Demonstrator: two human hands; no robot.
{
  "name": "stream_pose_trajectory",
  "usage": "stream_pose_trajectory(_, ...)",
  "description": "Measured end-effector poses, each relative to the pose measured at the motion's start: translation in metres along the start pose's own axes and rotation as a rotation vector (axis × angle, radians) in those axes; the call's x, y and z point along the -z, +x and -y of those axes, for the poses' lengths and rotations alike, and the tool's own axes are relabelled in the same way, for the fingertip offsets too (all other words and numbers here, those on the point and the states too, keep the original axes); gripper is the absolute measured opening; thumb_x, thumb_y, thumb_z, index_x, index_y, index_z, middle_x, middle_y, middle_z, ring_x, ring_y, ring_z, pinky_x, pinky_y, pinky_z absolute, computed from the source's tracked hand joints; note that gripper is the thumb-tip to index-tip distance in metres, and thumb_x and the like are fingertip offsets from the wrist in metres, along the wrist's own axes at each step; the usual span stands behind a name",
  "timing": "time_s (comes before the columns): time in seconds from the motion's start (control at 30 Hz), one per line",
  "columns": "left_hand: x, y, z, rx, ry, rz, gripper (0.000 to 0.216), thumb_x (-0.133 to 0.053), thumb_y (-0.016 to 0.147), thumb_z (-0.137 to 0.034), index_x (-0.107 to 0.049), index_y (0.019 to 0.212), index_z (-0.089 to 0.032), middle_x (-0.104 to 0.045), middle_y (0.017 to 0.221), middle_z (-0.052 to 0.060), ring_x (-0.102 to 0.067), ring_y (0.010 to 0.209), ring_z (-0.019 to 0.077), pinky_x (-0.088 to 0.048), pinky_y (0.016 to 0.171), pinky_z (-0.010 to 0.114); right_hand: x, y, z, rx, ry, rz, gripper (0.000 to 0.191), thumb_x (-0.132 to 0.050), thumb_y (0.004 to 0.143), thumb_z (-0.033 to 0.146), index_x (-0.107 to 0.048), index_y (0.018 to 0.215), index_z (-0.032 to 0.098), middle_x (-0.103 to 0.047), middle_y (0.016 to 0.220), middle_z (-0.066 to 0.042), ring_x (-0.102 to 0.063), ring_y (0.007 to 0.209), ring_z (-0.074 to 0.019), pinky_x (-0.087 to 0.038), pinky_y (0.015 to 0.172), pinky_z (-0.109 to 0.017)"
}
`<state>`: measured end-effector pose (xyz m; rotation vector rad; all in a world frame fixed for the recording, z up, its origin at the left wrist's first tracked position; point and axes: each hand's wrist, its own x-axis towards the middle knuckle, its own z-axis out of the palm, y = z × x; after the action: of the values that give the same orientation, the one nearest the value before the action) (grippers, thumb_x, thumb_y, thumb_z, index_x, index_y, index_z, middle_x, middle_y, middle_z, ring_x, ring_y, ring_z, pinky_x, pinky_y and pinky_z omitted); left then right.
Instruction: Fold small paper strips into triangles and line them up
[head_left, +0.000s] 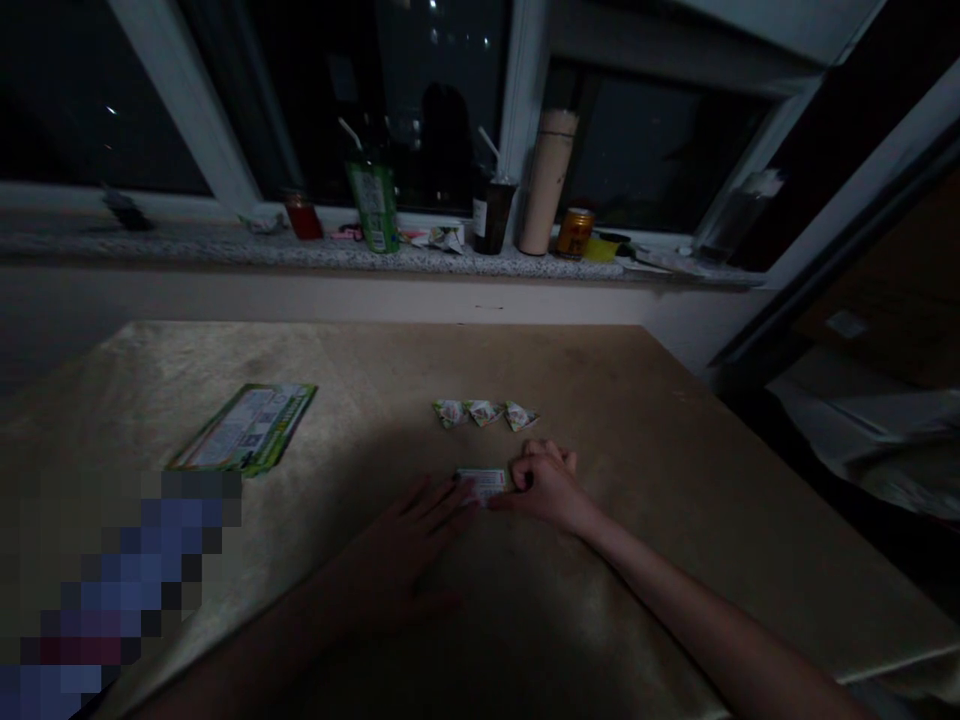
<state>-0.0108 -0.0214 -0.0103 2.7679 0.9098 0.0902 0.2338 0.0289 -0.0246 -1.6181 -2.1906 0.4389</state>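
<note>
A small folded piece of printed paper (481, 482) lies on the tan table (615, 400) between my hands. My left hand (409, 545) rests flat on the table, fingers stretched out, with the fingertips on the paper's left edge. My right hand (546, 485) is curled into a loose fist and presses on the paper's right edge. Just beyond the hands, three small folded paper shapes (484, 413) lie in a row. The light is dim.
A stack of green printed leaflets (246, 428) lies at the table's left. On the stone windowsill (225, 245) stand a green bottle (373, 203), a dark cup (492, 212), a tall beige tumbler (547, 180), a gold can (574, 233) and a red jar (303, 215). A blurred patch covers the lower left.
</note>
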Motion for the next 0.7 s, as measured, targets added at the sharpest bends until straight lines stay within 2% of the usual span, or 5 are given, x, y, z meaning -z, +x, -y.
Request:
stream_pose_trajectory(0.17, 0.003, 0.0, -0.003, 0.0, -0.041, 0.01, 0.082, -0.045, 0.088, -0.058, -0.005, 0.149, -0.022, -0.014, 0.154, 0.008, -0.02, 0.139, 0.0286, -0.011, 0.114, 0.047, 0.001, -0.002, 0.001, 0.001, 0.032, 0.016, 0.046, -0.071, 0.066, 0.059, -0.058, 0.05, 0.018, -0.054, 0.073, 0.002, -0.044, 0.084, -0.0171, -0.018, 0.072, -0.032)
stream_pose_trajectory(0.37, 0.004, 0.005, -0.006, 0.002, -0.084, 0.03, 0.085, -0.05, 0.085, -0.057, -0.009, 0.149, -0.019, -0.017, 0.154, 0.01, -0.021, 0.139, 0.0295, -0.016, 0.114, 0.045, 0.004, -0.001, 0.002, 0.015, 0.077, 0.056, 0.04, -0.066, 0.073, 0.057, -0.064, 0.055, 0.021, -0.057, 0.076, 0.002, -0.046, 0.088, -0.0175, -0.018, 0.075, -0.033)
stream_pose_trajectory(0.53, 0.0, 0.004, -0.005, 0.001, -0.083, -0.001, 0.086, -0.049, 0.086, -0.057, -0.007, 0.149, -0.018, -0.016, 0.154, 0.011, -0.022, 0.138, 0.03, -0.022, 0.112, 0.044, 0.007, 0.002, 0.005, 0.022, 0.072, 0.077, 0.037, -0.071, 0.067, 0.056, -0.066, 0.055, 0.021, -0.058, 0.074, 0.002, -0.047, 0.087, -0.0182, -0.018, 0.076, -0.034)
stream_pose_trajectory(0.7, 0.007, 0.0, 0.008, -0.02, -0.001, 0.034, 0.074, -0.042, 0.09, -0.056, -0.011, 0.149, -0.024, -0.021, 0.153, 0.007, -0.024, 0.138, 0.0284, -0.017, 0.113, 0.047, 0.008, 0.003, 0.005, 0.021, 0.058, 0.075, 0.037, -0.074, 0.065, 0.055, -0.066, 0.054, 0.021, -0.058, 0.074, 0.001, -0.046, 0.086, -0.0186, -0.019, 0.076, -0.034)
